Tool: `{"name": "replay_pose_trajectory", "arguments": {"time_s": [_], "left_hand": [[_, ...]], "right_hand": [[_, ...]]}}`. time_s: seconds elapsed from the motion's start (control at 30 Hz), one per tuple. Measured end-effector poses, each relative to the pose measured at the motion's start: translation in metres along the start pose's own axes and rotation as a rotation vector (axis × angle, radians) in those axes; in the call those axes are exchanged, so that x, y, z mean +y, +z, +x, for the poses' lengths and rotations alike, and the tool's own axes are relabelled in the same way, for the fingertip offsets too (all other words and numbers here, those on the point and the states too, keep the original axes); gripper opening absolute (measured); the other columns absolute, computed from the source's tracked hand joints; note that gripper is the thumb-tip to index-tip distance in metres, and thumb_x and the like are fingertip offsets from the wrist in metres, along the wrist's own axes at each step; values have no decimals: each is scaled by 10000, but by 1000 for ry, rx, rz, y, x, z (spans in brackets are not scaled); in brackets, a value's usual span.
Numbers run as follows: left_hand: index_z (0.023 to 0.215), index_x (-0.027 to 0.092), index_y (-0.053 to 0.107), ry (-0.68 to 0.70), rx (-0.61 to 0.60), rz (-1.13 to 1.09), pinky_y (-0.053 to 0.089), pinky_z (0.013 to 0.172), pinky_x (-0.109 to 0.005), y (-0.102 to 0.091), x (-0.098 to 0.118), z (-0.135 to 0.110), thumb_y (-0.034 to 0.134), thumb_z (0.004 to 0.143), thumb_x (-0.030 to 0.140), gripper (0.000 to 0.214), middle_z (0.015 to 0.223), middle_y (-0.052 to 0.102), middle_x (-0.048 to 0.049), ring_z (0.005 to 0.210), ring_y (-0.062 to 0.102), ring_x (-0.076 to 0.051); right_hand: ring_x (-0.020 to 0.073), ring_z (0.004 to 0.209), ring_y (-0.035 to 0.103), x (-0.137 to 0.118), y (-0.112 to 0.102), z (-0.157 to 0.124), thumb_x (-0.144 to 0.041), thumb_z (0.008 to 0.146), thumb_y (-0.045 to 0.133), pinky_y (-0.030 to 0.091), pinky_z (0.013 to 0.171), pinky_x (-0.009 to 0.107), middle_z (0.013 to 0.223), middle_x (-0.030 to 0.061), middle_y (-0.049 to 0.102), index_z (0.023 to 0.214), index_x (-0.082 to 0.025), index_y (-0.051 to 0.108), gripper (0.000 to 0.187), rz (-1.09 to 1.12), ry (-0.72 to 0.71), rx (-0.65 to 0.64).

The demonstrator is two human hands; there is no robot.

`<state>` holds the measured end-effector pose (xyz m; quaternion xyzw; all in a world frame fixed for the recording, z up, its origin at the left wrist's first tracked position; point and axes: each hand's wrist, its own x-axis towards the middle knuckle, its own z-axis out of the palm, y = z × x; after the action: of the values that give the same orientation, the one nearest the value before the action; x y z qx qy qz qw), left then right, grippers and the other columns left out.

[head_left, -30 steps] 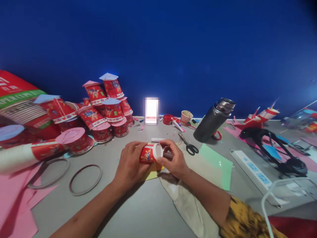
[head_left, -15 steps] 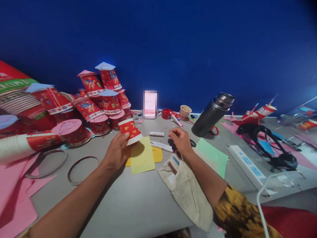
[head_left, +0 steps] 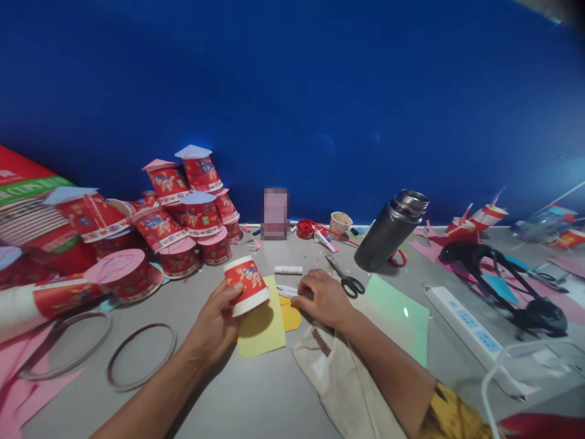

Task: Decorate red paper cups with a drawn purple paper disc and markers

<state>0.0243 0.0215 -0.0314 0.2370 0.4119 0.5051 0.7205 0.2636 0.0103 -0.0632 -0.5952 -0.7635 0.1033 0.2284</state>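
Observation:
My left hand (head_left: 214, 322) is closed round a red paper cup (head_left: 245, 284), held upside down and tilted just above a yellow paper sheet (head_left: 261, 329). My right hand (head_left: 323, 298) rests on the grey table with its fingers curled over a white marker pen (head_left: 287, 291); I cannot tell whether it grips the pen. Black scissors (head_left: 346, 279) lie just right of that hand, and a white glue stick (head_left: 287, 269) lies beyond the pen.
A heap of red cups with paper lids (head_left: 183, 207) fills the back left. Two metal rings (head_left: 141, 355) lie front left. A steel flask (head_left: 391, 229), green paper (head_left: 397, 308), a power strip (head_left: 466, 323), a cloth bag (head_left: 347, 384) and a black stand (head_left: 503, 277) lie to the right.
A second ago both hands held the cup together. My left hand then carried it off to the left, upside down. My right hand reached toward the scissors and now has dropped onto the pen.

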Motion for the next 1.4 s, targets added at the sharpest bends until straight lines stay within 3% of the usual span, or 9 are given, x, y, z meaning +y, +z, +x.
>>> {"name": "replay_pose_trajectory", "arguments": {"time_s": [0.23,0.37,0.5,0.7,0.83,0.93,1.07,1.23,1.4], "left_hand": [[1061,118,729,6,-36,-63,682,789,-402,-3,-5,7,755,830,190,243,941,789,-107,768,754,-226],[1035,105,715,-2,27,-76,684,802,-434,-4,-2,10,718,812,124,224,882,774,-99,724,751,-227],[1054,85,693,-44,48,-120,687,769,-469,0,3,10,644,891,197,203,884,771,-131,714,765,-260],[1107,108,681,-22,69,-105,689,729,-441,4,5,7,607,949,201,197,874,773,-101,711,772,-249],[1099,90,680,-40,73,-87,684,783,-521,4,4,7,629,913,195,220,866,770,-124,741,780,-286],[1096,68,683,-64,47,-104,675,810,-570,1,4,7,644,881,208,259,881,768,-157,816,789,-331],[1116,105,689,-89,19,-137,680,772,-573,1,2,6,671,882,241,271,885,765,-130,803,786,-326],[1067,90,699,-99,57,-128,693,711,-468,5,3,4,636,922,197,191,853,759,-115,665,750,-241],[1112,60,696,-99,-4,-137,691,740,-502,6,6,3,575,968,244,264,892,776,-158,735,782,-289]], "right_hand": [[236,943,609,-9,-5,-2,-355,883,853,375,755,319,922,60,706,884,-201,741,191,-157,56,-123],[244,947,608,-9,-5,-3,-373,942,794,368,748,324,931,76,709,890,-200,743,187,-195,45,-148],[242,929,613,-6,-7,-3,-357,958,768,375,754,327,929,85,719,869,-192,739,190,-226,20,-155],[236,897,639,-5,-10,-2,-327,958,739,382,750,327,885,76,740,817,-199,717,192,-162,18,-92],[192,746,631,-6,-8,-3,-358,944,721,370,671,300,776,30,735,790,-217,693,211,59,139,-20],[159,641,597,-7,-4,-4,-407,927,686,382,619,279,699,-11,711,844,-222,681,202,411,238,13],[131,563,524,-9,0,-4,-452,851,726,381,566,261,631,-54,633,990,-213,675,281,832,315,91],[94,502,410,-10,-1,0,-453,763,784,324,515,244,571,-86,536,940,-208,668,324,1028,370,253],[95,495,410,-11,-3,3,-433,707,808,327,467,234,614,-63,575,943,-210,697,343,1078,423,317]]}}
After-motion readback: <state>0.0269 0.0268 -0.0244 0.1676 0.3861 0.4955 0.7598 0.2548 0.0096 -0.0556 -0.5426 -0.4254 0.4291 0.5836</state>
